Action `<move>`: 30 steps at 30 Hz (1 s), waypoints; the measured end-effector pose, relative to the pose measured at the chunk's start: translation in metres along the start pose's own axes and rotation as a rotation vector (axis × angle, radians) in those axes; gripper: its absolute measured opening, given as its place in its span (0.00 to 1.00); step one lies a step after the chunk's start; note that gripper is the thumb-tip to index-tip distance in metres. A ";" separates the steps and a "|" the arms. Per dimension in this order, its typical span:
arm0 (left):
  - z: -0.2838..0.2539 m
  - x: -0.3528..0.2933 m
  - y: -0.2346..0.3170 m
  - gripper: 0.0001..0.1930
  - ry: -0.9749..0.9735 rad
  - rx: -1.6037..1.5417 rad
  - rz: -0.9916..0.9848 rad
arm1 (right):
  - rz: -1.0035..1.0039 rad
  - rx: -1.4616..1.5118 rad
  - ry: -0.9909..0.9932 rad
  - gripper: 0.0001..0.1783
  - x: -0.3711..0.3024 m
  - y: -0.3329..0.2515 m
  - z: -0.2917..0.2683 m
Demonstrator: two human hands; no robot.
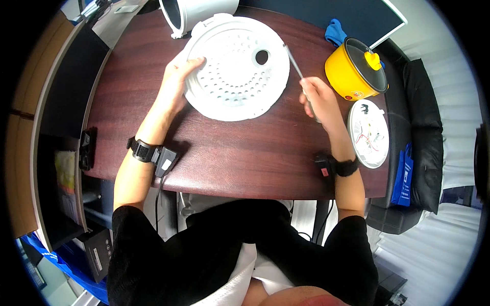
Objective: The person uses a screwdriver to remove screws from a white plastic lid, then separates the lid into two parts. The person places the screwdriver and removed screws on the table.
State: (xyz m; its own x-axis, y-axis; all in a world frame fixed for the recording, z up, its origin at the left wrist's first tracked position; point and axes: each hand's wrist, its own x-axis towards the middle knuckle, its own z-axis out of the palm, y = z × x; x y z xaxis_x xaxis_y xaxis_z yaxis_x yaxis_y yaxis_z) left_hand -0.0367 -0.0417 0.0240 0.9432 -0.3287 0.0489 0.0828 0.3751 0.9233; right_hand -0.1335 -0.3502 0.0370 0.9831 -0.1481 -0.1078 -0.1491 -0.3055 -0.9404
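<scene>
My left hand (179, 76) grips the left edge of a round white plastic appliance cover (224, 104), thumb on top and fingers hidden underneath. The cover is tilted up over the table, with rows of small holes and one larger round hole. Closed around a slim grey metal tool (294, 61), my right hand (321, 99) is just right of the cover. The tool's long shaft points up and away, its tip close to the cover's right rim; whether they touch I cannot tell. Both wrists wear black straps with small boxes.
Behind the cover lies a white cylindrical housing (201, 13). At right are a yellow pot (339, 74) with a dark lid, a blue cloth (335, 33), and a white round base (368, 137) with wires inside. Shelving flanks the dark red table (240, 163) on the left, a black sofa (423, 137) the right.
</scene>
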 end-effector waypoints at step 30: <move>0.024 -0.027 0.035 0.22 0.084 0.583 0.310 | -0.253 -0.878 0.370 0.22 -0.041 -0.030 -0.038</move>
State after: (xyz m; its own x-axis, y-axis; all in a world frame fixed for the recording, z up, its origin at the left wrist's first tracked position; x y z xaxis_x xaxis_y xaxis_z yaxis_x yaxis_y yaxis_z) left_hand -0.0671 -0.0407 0.0638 0.9191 -0.2041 0.3371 -0.3617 -0.0970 0.9273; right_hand -0.1730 -0.3711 0.0815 0.9238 -0.2216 0.3122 -0.1123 -0.9364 -0.3325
